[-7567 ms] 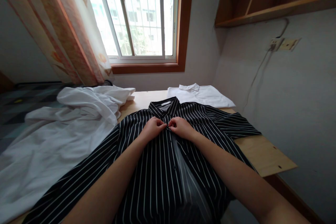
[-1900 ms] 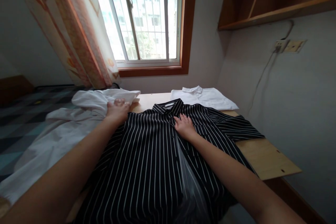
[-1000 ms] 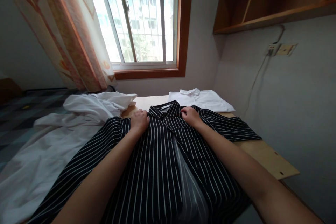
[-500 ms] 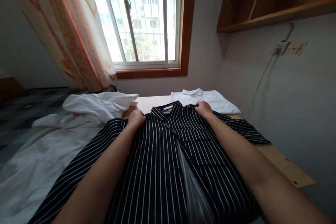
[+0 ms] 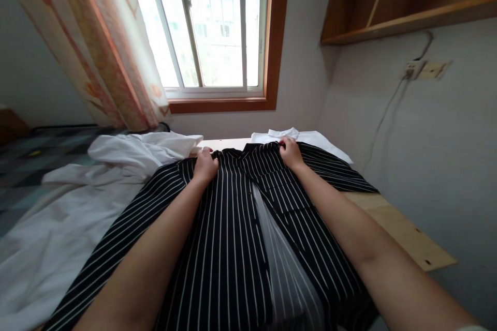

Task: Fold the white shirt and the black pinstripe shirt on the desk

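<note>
A black shirt with white stripes [image 5: 233,217] is spread over the table in front of me, collar at the far end and its front partly open, showing the paler inside. My left hand [image 5: 205,164] is closed on the cloth at the left shoulder, beside the collar. On the other side of the collar, my right hand [image 5: 290,153] pinches the right shoulder. Both sleeves lie outward, the left one running toward me and the right one across the table. The collar looks folded down and is partly hidden by the raised shoulder cloth.
A folded white shirt [image 5: 320,142] lies behind the striped one. Rumpled white cloth [image 5: 116,165] covers the left side, beside a checked bedspread [image 5: 19,178]. The bare wooden tabletop [image 5: 404,227] shows at right. Ahead are a window and curtain; a shelf [image 5: 373,26] hangs upper right.
Both hands have lifted the shoulders slightly, and the collar has tipped back out of sight. The right sleeve has shifted inward and up, and the front opening shows wider.
</note>
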